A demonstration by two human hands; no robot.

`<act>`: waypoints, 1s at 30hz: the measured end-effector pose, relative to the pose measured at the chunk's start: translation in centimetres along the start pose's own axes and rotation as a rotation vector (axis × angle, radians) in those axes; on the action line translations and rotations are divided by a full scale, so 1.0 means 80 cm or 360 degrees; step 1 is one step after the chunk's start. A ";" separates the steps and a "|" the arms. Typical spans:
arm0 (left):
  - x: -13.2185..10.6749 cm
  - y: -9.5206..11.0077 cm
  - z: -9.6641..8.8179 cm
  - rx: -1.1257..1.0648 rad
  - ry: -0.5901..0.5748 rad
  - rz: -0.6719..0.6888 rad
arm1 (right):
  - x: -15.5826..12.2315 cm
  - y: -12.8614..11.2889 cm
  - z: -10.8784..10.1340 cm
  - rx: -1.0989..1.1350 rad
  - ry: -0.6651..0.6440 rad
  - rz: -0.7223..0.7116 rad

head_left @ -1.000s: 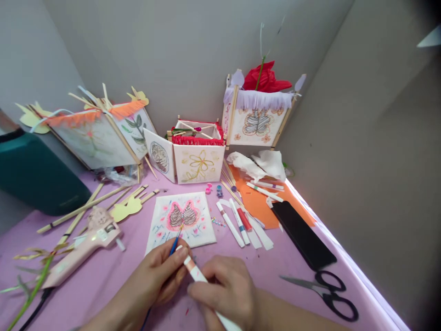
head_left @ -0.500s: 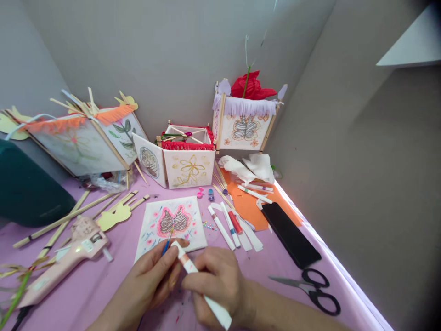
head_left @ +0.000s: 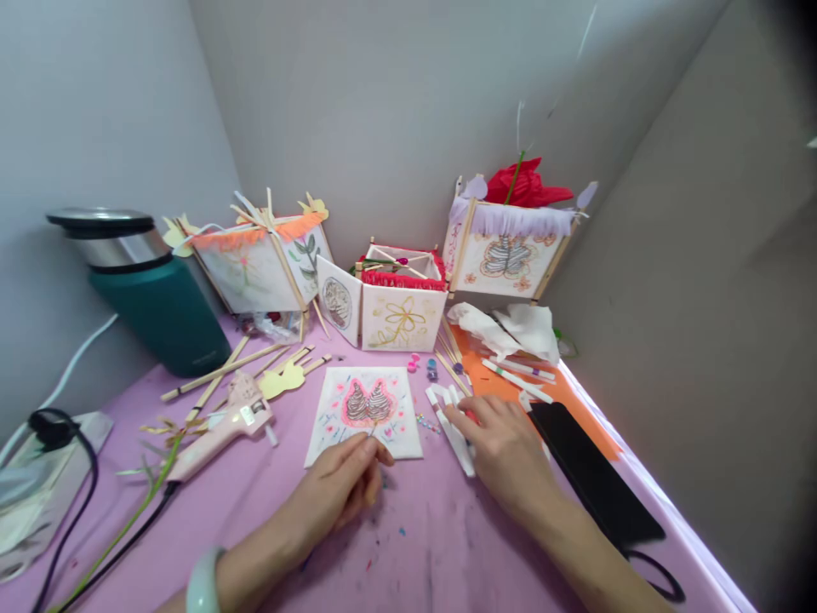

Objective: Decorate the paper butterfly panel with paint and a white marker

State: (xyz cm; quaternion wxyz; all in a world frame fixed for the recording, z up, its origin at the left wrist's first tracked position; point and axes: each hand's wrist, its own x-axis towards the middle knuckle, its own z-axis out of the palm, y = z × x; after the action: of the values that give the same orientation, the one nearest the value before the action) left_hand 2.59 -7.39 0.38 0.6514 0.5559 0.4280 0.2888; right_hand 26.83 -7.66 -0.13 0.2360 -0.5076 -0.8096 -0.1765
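Observation:
My left hand (head_left: 345, 487) is closed in a pinch on a thin paintbrush (head_left: 373, 434), whose tip touches the lower edge of a square white paper (head_left: 367, 413) painted with two striped cones on pink. My right hand (head_left: 504, 444) lies to the right of the paper with its fingers stretched out flat over a group of white markers (head_left: 447, 410). One marker pokes out from under its palm. A pale bracelet (head_left: 202, 581) circles my left wrist.
A pink glue gun (head_left: 223, 426) and bamboo sticks (head_left: 223, 370) lie at left, near a teal kettle (head_left: 157, 302) and a power strip (head_left: 38, 477). Three paper lanterns (head_left: 399, 311) line the back wall. At right are a black phone (head_left: 593, 477), orange paper (head_left: 498, 383) and crumpled tissue (head_left: 511, 328).
My right hand has moved right and laid the white marker down among the other markers. My left hand keeps the brush. The view has swung left, showing the kettle.

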 end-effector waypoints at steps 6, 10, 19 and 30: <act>-0.009 -0.001 -0.002 0.0437 -0.0025 0.0503 | -0.006 -0.056 -0.012 0.0951 0.0175 -0.0127; -0.012 -0.004 -0.005 0.0232 0.0009 0.0552 | -0.010 -0.105 -0.010 0.1301 -0.0139 0.0061; -0.017 -0.004 0.004 -0.0042 -0.0207 0.0374 | -0.007 -0.164 0.013 0.1848 -0.0330 0.0364; -0.004 -0.005 -0.005 0.0257 0.0075 0.0476 | -0.014 -0.138 0.019 0.1804 -0.0283 0.0830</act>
State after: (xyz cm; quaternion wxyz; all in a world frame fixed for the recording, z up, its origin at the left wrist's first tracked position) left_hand 2.04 -7.58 0.05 0.5442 0.6570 0.3775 0.3601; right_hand 16.97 -12.36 -2.55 0.4355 -0.4972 -0.6434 0.3862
